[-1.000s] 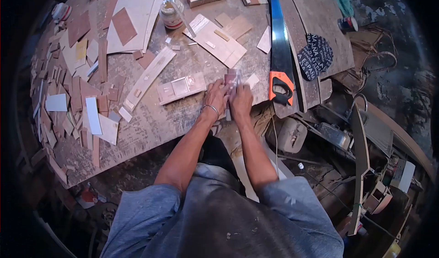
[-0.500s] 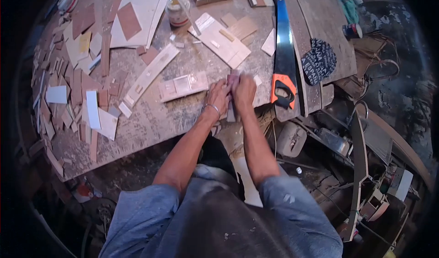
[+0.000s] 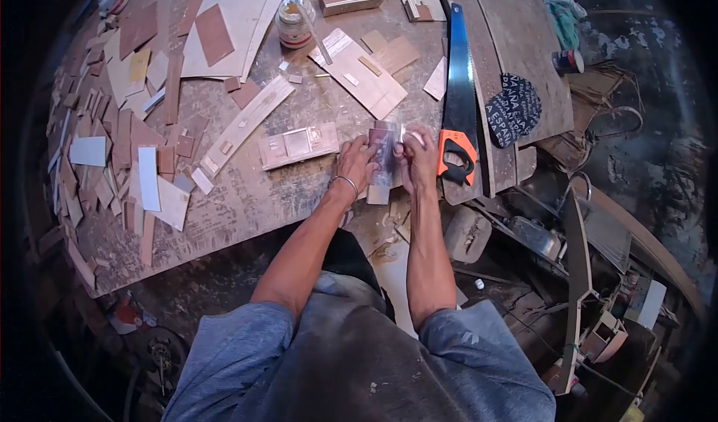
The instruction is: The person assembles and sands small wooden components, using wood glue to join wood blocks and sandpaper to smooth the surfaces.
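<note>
Step in hand, as judged: hand work on a narrow reddish-brown wooden piece (image 3: 384,139), with both hands brought to it. The piece lies near the centre of the frame, lengthwise up the picture, its pale lower end at the front edge of the table (image 3: 247,201). The next move, in the inspector's judgement, calls for a steady hold from the left side while the right side is kept free to act, with care taken near the edge.

Left hand (image 3: 356,161): back uppermost, fingers bent and close together, tips at the left side of the piece; whether it grips or merely presses cannot be told. A bracelet (image 3: 345,180) is worn at the wrist.

Right hand (image 3: 420,156): fingers curled, knuckles raised, just right of the piece; a pale sliver shows by the fingertips, but blur prevents saying what, if anything, is held. Both forearms extend up from the lower frame, converging.

Noted nearby: a framed wooden part (image 3: 301,145) left of the left hand, and a handsaw (image 3: 459,85) at upper right, its orange handle near the right hand
</note>
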`<state>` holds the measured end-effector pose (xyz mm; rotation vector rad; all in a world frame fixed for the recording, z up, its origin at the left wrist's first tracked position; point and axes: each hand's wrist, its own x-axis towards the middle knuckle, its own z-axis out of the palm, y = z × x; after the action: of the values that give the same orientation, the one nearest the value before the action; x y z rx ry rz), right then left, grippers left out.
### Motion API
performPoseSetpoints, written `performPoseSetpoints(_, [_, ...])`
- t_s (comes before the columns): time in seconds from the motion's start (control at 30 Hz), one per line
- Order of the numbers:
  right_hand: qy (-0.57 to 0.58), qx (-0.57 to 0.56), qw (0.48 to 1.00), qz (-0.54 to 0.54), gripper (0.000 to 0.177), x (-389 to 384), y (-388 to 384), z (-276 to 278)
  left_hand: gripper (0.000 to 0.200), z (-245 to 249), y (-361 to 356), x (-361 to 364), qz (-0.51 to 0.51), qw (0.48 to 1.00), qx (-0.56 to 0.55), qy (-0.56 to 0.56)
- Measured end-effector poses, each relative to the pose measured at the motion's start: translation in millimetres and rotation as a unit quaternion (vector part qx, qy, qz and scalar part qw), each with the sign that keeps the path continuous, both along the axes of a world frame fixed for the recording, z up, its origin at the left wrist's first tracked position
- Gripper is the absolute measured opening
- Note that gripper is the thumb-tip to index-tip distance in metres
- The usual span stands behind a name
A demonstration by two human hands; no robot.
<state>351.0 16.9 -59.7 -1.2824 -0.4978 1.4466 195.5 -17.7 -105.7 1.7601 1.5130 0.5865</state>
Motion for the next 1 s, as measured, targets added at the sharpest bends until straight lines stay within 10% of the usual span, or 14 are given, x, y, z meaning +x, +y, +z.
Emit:
performPoseSetpoints(0.4, [0.106,-0.037,0.993,0.022,0.024,15.7,-31.1,20.0,0.052,0.2,-1.8,1.2,-0.004,1.000,0.003,0.013])
performPoseSetpoints(0.53, [-0.162,-0.042,0.984,0.062,0.022,17.6,-29.7,-8.1,0.053,-2.9,-2.1,1.0,0.000,1.000,0.001,0.006])
performPoseSetpoints(0.63, [-0.524,0.107,0.835,0.128,0.023,12.3,-22.9,-19.3,0.052,-2.8,-2.7,1.2,0.003,1.000,-0.001,0.005])
performPoseSetpoints(1.0, [-0.662,0.031,0.735,0.140,0.012,-39.6,-60.9,-25.0,0.049,6.9,1.6,-2.0,-0.011,1.000,-0.022,0.008])
